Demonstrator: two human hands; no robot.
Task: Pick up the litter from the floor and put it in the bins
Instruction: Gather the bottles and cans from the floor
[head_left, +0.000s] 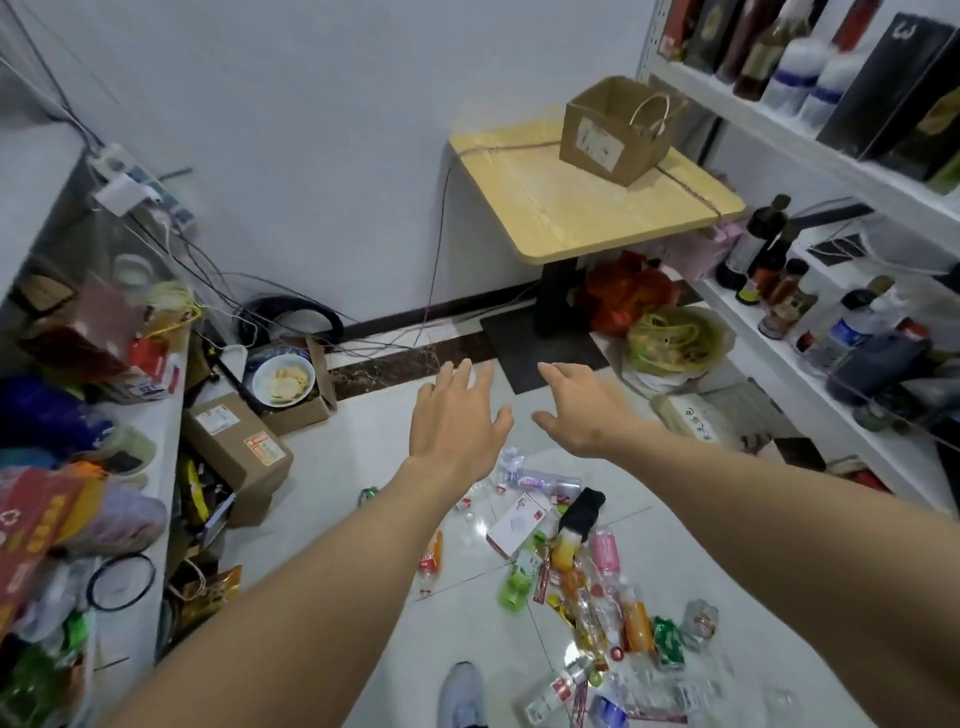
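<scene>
Head view, both arms reaching forward above the floor. On the left hand (457, 421) the grip is spread, with fingers straight and fanned, palm down, holding nothing. The right hand (582, 410) is much the same: fingers relaxed and apart, thumb angled toward the other hand, nothing in it. The hands are near each other, not touching. I see the litter (587, 587) below them and nearer to me, scattered over the white tiled floor (337, 467). A clear bottle (540, 480) lies just under the right wrist. A white carton (519, 522) with a red mark sits beside a black cloth item (584, 512). Close by are a pink bottle (605, 553) and a green wrapper (514, 590). An orange-labelled bottle (430, 564) lies apart on the left fringe, and more wrappers and crushed bottles trail toward the lower right. A grey shoe (462, 693) shows at the bottom edge. Farther out, a pale wooden tabletop (587, 208) carries a brown paper bag (615, 130). A shelf (779, 332) of bottles is on the right, and a cardboard box (236, 447) and a bowl (283, 382) are on the left.
</scene>
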